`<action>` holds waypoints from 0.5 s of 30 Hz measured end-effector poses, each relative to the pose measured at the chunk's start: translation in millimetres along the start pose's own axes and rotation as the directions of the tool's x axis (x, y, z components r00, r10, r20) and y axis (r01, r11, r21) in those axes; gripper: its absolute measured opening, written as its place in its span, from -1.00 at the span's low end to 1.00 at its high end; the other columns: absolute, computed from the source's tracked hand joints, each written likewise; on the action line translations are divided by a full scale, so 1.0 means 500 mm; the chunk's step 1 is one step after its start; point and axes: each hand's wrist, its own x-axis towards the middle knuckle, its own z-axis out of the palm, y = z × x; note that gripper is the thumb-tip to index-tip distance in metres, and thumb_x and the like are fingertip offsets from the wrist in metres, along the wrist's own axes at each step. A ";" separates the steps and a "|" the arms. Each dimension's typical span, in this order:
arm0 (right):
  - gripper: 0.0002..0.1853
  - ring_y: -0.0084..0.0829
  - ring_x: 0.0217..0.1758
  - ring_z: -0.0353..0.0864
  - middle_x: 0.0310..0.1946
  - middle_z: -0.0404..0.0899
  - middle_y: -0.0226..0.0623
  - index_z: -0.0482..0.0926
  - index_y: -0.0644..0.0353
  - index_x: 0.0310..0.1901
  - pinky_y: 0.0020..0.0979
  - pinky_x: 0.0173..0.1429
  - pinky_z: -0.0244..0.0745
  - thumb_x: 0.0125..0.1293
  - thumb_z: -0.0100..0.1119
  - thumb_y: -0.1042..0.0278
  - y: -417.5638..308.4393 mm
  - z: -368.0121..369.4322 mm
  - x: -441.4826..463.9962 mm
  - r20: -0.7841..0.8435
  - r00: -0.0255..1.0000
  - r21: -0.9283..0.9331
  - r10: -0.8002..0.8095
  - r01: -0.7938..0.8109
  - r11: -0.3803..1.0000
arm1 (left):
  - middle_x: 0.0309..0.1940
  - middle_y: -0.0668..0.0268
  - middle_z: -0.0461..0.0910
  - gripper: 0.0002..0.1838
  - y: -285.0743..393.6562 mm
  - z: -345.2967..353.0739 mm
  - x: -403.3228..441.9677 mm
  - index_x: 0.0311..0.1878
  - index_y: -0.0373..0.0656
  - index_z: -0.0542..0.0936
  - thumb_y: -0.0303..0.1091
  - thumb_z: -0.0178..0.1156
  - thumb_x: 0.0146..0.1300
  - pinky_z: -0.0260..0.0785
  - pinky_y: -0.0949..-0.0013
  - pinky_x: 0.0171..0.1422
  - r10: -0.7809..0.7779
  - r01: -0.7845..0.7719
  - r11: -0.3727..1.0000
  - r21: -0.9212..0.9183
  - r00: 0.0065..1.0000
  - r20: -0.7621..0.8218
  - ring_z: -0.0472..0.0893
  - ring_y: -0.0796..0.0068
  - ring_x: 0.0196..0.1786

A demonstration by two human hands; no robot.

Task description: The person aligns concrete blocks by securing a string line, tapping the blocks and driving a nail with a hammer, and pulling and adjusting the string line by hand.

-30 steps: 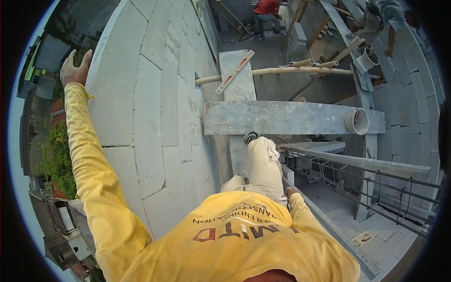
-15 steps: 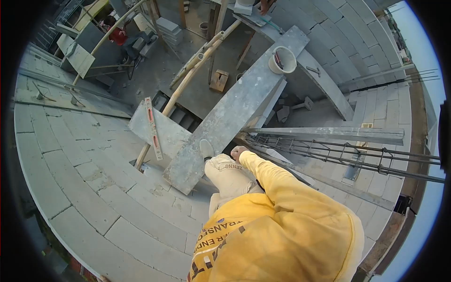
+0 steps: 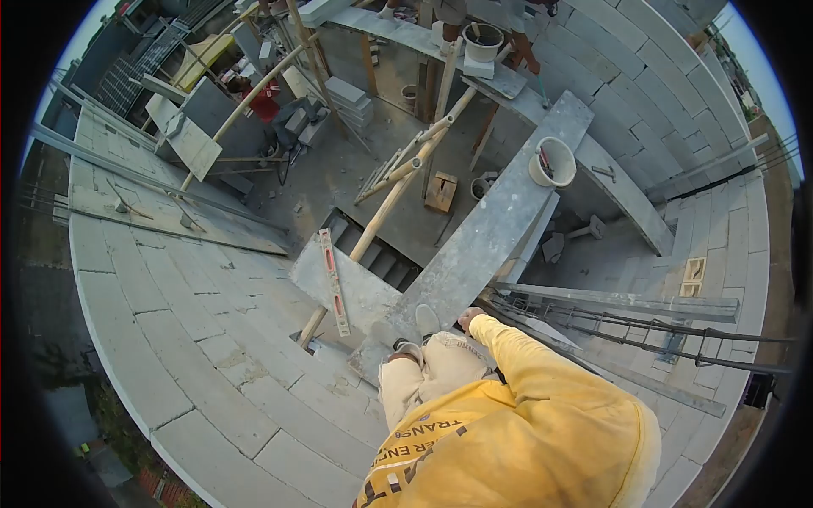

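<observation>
My right hand (image 3: 470, 317) is closed beside my thigh, close to the near end of the rebar cage (image 3: 610, 322); what it grips, if anything, is hidden. My left hand is out of view. Both my feet are on grey boards. A long scaffold board (image 3: 487, 229) runs from my feet toward the upper right and carries a white bucket (image 3: 552, 162) with a red-handled tool inside. Left of my feet, a red and white spirit level (image 3: 333, 284) lies across a shorter board (image 3: 364, 288).
A block wall (image 3: 212, 330) curves along the left. Bamboo poles (image 3: 394, 199) slant over the lower floor. One person in red (image 3: 264, 106) crouches below at the upper left; another person's arm (image 3: 525, 52) reaches down near a second bucket (image 3: 483, 41). A hammer (image 3: 603, 173) lies on a plank.
The view has swung toward the right. My left hand, earlier at the wall's top edge, has left the view. My other foot now shows on the boards beside the first.
</observation>
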 end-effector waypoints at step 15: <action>-0.78 -0.48 -0.32 0.64 -0.31 0.62 -0.41 0.58 0.10 -0.04 -0.36 -0.31 0.58 0.37 0.11 0.23 -0.178 -0.038 -0.119 -0.031 0.995 0.234 0.090 -0.080 0.969 | 0.33 0.03 0.38 -0.33 0.518 -0.128 0.036 0.35 -0.29 0.37 0.01 0.19 0.36 0.19 -0.01 0.45 0.497 -0.528 0.848 0.052 0.756 -0.426 0.33 0.03 0.41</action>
